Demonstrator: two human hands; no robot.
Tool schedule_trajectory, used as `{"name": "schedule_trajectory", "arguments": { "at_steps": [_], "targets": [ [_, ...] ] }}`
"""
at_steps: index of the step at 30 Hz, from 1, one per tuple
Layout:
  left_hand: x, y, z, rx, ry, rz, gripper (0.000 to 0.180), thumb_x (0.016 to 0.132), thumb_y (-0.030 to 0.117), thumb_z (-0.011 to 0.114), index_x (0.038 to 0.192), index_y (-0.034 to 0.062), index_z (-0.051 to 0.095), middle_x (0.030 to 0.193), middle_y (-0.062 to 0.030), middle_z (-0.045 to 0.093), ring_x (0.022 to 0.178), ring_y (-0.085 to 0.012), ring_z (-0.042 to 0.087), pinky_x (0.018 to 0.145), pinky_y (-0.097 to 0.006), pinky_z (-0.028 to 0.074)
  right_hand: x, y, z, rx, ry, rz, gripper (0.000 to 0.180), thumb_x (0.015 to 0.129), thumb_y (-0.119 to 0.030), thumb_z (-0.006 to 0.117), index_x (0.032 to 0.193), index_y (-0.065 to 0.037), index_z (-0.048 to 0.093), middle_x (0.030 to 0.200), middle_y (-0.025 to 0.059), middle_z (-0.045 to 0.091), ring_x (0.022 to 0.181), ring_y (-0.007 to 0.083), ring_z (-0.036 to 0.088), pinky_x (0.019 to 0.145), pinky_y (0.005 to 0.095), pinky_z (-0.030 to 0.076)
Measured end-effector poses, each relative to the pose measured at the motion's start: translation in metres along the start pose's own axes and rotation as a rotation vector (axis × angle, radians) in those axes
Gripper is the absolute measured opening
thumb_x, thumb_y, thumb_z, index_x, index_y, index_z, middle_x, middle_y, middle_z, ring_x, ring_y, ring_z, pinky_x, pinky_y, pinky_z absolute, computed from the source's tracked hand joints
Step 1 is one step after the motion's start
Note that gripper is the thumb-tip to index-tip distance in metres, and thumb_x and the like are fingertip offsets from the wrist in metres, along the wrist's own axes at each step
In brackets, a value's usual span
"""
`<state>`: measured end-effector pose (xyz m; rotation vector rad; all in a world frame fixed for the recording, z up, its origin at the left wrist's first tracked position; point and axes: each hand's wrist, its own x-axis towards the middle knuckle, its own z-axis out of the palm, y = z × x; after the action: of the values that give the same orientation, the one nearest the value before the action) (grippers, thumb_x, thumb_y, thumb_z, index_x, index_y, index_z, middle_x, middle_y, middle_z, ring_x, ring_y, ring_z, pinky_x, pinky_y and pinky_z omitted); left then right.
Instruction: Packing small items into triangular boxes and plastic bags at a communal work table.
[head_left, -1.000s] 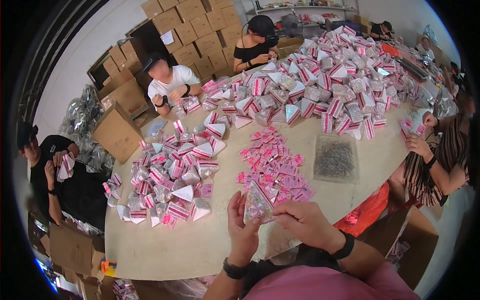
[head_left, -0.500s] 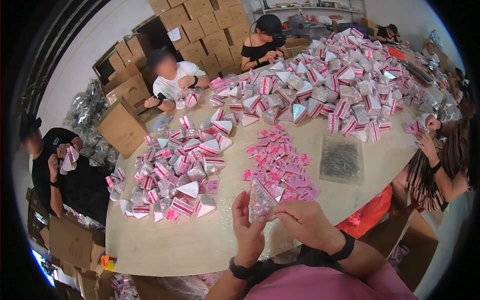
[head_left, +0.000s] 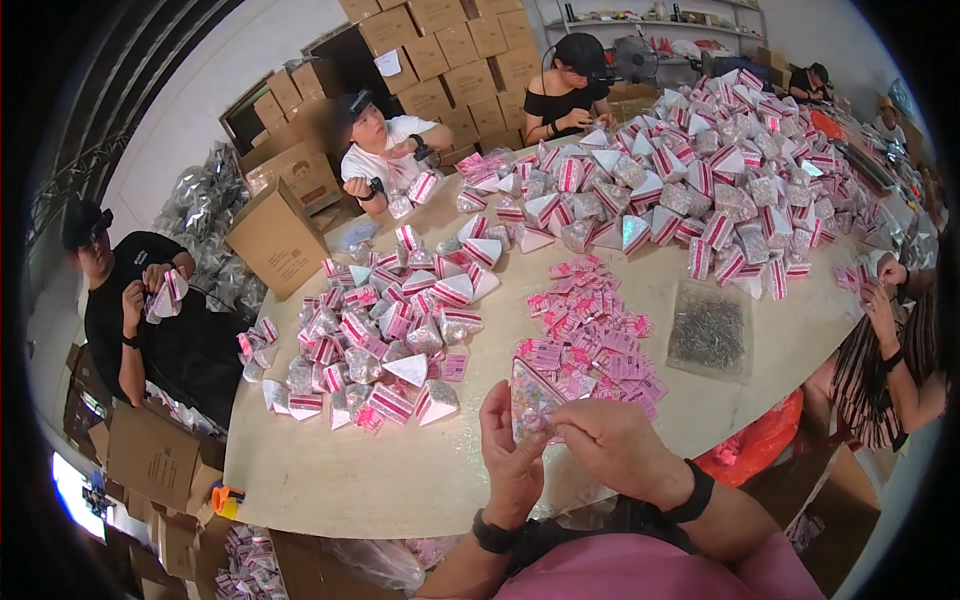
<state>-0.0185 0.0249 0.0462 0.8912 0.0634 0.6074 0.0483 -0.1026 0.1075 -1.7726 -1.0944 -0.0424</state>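
My left hand (head_left: 512, 450) grips a wedge-shaped clear pouch (head_left: 530, 400) with pastel-coloured bits inside and a pink-and-white striped edge. It is held tilted over the table's near side. The fingertips of my right hand (head_left: 620, 455) are pinched together at the pouch's lower right edge. Whatever small thing they hold is hidden. Just beyond my hands lies a heap of pink printed cards (head_left: 590, 330). To its right is a flat clear bag of thin metal pins (head_left: 708, 330).
A pile of wedge pouches (head_left: 375, 345) covers the table's left part; a larger heap (head_left: 690, 180) fills the far side. Several co-workers sit around the table (head_left: 350, 490). Open cardboard boxes (head_left: 275, 235) stand at the left, and a red plastic bag (head_left: 755, 445) hangs at the right.
The whole view has shifted, so the scene sits farther right. My hands keep nearly the same hold on the pouch. The co-worker in white across the table has raised their head.
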Motion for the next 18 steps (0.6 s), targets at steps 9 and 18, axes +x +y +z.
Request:
{"name": "schedule_trajectory", "arguments": {
  "at_steps": [9,18],
  "targets": [
    [-0.002,0.002,0.001,0.159,0.024,0.119,0.08,0.074,0.007,0.074,0.137,0.0001,0.026,0.132,-0.0121,0.038,0.122,-0.0215,0.041,0.104,-0.035,0.033,0.0,-0.001,-0.001,-0.026,-0.05,-0.034,0.012,0.085,-0.011,0.051,0.091,-0.002,0.058,0.079,0.0161,0.06,0.074,0.0356,0.06,0.061,0.0434,0.047],
    [-0.002,-0.003,-0.005,0.293,-0.016,0.189,0.079,0.075,0.011,0.075,0.138,0.0028,0.027,0.134,-0.0097,0.037,0.124,-0.0215,0.038,0.104,-0.035,0.034,0.0,-0.003,-0.004,-0.036,-0.047,-0.02,0.01,0.085,-0.011,0.05,0.085,-0.003,0.055,0.074,0.0165,0.058,0.07,0.0367,0.058,0.058,0.0449,0.045]
  ]
}}
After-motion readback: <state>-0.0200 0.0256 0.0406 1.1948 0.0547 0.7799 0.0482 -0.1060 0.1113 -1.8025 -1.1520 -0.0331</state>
